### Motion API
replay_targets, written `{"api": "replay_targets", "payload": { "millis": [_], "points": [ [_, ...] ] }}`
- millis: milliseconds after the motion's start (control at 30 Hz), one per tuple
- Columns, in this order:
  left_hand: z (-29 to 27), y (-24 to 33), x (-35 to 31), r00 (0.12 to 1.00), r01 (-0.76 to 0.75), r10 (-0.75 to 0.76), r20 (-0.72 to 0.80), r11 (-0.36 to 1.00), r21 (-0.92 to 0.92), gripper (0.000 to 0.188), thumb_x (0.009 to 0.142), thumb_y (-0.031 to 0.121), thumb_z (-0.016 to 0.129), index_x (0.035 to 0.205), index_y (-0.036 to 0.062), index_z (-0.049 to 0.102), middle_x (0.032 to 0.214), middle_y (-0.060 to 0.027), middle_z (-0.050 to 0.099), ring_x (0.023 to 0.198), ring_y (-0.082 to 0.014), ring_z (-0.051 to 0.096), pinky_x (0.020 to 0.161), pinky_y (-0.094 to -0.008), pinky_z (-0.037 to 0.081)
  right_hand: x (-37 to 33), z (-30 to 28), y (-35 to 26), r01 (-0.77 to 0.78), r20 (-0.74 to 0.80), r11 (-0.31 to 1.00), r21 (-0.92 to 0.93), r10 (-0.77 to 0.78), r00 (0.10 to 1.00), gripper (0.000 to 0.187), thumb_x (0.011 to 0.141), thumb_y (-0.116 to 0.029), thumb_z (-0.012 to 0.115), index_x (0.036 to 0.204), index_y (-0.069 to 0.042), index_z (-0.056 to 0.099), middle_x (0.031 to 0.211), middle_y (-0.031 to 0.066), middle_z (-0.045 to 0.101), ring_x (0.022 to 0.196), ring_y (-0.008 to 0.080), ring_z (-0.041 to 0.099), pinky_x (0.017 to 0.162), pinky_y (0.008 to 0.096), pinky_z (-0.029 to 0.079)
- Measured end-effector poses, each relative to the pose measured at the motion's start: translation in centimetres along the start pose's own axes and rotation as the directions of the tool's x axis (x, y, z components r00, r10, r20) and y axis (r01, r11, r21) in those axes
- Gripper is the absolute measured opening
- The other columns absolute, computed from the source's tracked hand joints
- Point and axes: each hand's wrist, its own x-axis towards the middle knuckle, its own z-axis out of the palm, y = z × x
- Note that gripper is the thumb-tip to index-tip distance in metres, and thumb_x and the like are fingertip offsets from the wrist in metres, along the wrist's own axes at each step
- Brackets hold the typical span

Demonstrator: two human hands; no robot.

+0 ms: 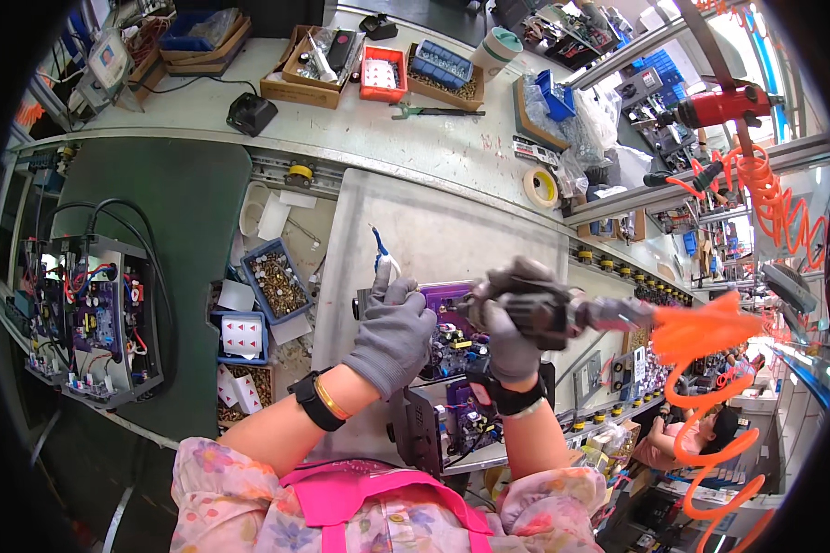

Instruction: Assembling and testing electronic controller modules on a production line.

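Note:
My right hand (515,343), in a grey glove, is wrapped round a dark air screwdriver (537,309), which is smeared by motion. An orange coiled hose (710,438) runs from its far end. Under both hands lies a unit with purple circuit boards (452,346) and dark metal sides; its middle is partly covered by my hands. My left hand (392,336), gloved too, rests at the unit's left side. Its fingers are bent together by the top edge, and whatever they pinch is too small to make out. White and blue wires (381,251) stick out just beyond them.
A similar open unit (97,323) with black cables stands on the green mat (189,240) at left. Between lie blue bins of screws (278,281) and white labels (242,337). Boxes, a red bin (382,74) and a tape roll (540,187) sit on the far bench. Another person (687,438) sits at right.

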Motion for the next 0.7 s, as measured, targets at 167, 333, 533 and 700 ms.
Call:
{"api": "replay_targets", "payload": {
  "millis": [167,333,533,700],
  "points": [
    [-0.2,0.1,-0.1,0.998,0.027,-0.026,0.054,1.0,-0.002,0.011,0.072,0.012,0.062,0.081,0.0063,0.062,0.096,-0.0126,0.06,0.114,-0.036,0.05,0.1,-0.0507,0.039,-1.7,-3.9,-8.4,0.236,0.026,0.968,0.082,-0.239,0.971,0.058,0.076,0.008,0.062,0.129,-0.006,0.045,0.103,0.0139,0.061,0.084,0.0257,0.063,0.067,0.0389,0.055],
    [-0.3,-0.1,0.1,0.998,-0.059,0.055,0.038,0.992,0.112,0.022,0.072,0.012,0.061,0.093,0.0109,0.066,0.096,-0.0091,0.062,0.112,-0.0345,0.05,0.103,-0.0463,0.037,-9.6,-10.6,-17.3,0.23,-0.243,0.943,-0.24,-0.288,0.926,0.061,0.073,-0.006,0.069,0.129,-0.002,0.045,0.1,0.011,0.06,0.082,0.0196,0.062,0.081,0.0391,0.053],
    [-0.3,0.5,0.6,0.989,-0.103,0.075,0.128,0.969,0.225,0.041,0.077,0.014,0.061,0.118,0.0159,0.064,0.101,-0.0094,0.06,0.113,-0.03,0.05,0.116,-0.0504,0.017,-26.3,-21.5,-19.7,-0.043,-0.657,0.999,-0.018,0.02,0.753,0.054,0.077,-0.001,0.057,0.129,-0.005,0.046,0.101,0.0098,0.058,0.082,0.019,0.058,0.062,0.0335,0.051],
    [-0.2,0.0,0.2,0.989,-0.132,0.14,-0.051,0.981,0.144,0.051,0.083,0.021,0.065,0.131,0.0103,0.052,0.118,-0.0144,0.059,0.121,-0.0327,0.048,0.113,-0.0456,0.024,-35.8,-28.9,-8.9,-0.206,-0.895,0.957,-0.205,-0.098,0.436,0.054,0.075,0.007,0.059,0.127,-0.004,0.047,0.099,0.008,0.061,0.082,0.0182,0.061,0.069,0.0341,0.055]
  ]
}}
